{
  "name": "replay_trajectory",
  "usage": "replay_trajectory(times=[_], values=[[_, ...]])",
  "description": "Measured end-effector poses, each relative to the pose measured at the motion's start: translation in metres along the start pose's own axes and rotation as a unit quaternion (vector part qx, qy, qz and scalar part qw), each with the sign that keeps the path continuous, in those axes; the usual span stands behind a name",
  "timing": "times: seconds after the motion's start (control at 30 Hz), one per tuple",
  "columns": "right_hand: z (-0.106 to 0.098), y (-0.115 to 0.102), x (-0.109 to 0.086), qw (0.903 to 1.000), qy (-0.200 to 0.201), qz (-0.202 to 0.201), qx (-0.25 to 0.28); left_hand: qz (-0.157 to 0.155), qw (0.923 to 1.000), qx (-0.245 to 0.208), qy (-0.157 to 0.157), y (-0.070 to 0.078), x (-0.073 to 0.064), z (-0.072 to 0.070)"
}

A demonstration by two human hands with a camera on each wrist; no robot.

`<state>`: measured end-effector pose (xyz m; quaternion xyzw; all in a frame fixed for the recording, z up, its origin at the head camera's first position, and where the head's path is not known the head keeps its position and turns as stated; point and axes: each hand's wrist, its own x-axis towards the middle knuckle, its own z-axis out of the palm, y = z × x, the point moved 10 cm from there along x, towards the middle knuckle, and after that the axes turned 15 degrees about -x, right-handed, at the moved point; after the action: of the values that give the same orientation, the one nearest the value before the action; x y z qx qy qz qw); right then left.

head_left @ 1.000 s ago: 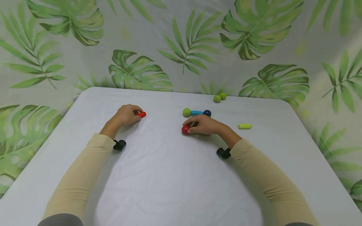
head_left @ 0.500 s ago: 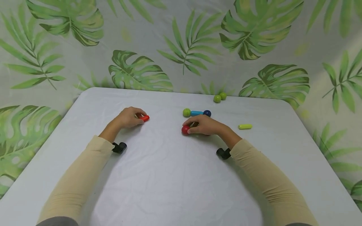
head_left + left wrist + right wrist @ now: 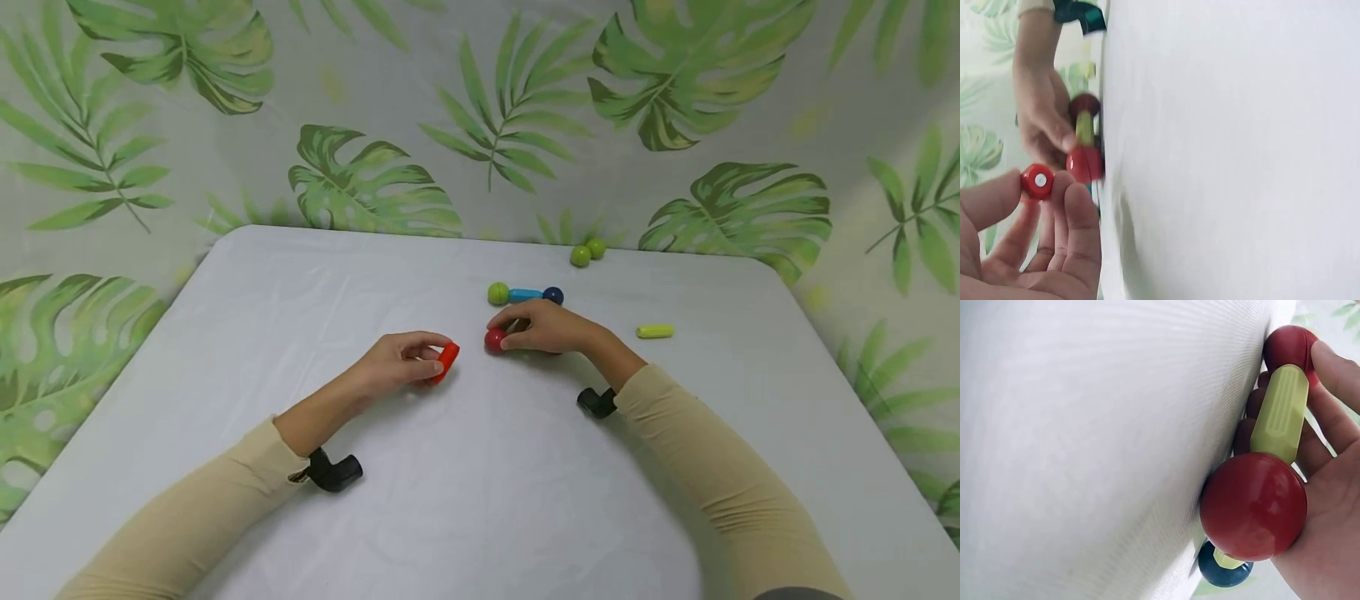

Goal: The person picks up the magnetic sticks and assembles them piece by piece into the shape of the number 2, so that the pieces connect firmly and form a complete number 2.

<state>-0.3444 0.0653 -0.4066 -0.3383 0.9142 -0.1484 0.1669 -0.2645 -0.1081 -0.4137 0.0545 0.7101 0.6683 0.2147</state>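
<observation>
Between thumb and fingers my left hand (image 3: 393, 363) pinches a short red rod (image 3: 447, 362), tilted, over the white table left of my right hand. In the left wrist view the red rod (image 3: 1030, 189) points its end at the camera, with a silvery dot in it. My right hand (image 3: 546, 327) holds a dumbbell-shaped piece low at the table: a red ball (image 3: 493, 340), a yellow-green rod (image 3: 1280, 415) and a second red ball (image 3: 1254, 506). Thumb and fingers are at the far ball (image 3: 1288, 349); the near one lies by the palm.
Behind my right hand lies a light blue rod (image 3: 525, 295) between a green ball (image 3: 498, 293) and a dark blue ball (image 3: 553, 295). A loose yellow rod (image 3: 656, 332) is to the right. Two green balls (image 3: 581, 256) sit at the far edge of the white table (image 3: 480, 500).
My left hand has brought the red rod to the right and nearer to me, close to the red ball, and the rod now tilts more upright. My right hand stays in place.
</observation>
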Motion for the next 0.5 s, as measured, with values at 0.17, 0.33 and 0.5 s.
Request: replay_trajectory(times=[0.17,0.33,0.5], values=[[0.001,-0.001,0.001,0.9999,-0.006,-0.01,0.008,-0.011,0.999,-0.043,0.003,-0.004,0.001,0.016],[0.0,0.001,0.0,0.9998,-0.012,-0.007,0.011,-0.045,0.9951,-0.087,0.003,-0.01,0.006,0.03],[-0.001,0.0,0.001,0.9997,-0.012,-0.01,0.017,-0.063,0.9905,-0.122,0.011,-0.015,0.01,0.042]])
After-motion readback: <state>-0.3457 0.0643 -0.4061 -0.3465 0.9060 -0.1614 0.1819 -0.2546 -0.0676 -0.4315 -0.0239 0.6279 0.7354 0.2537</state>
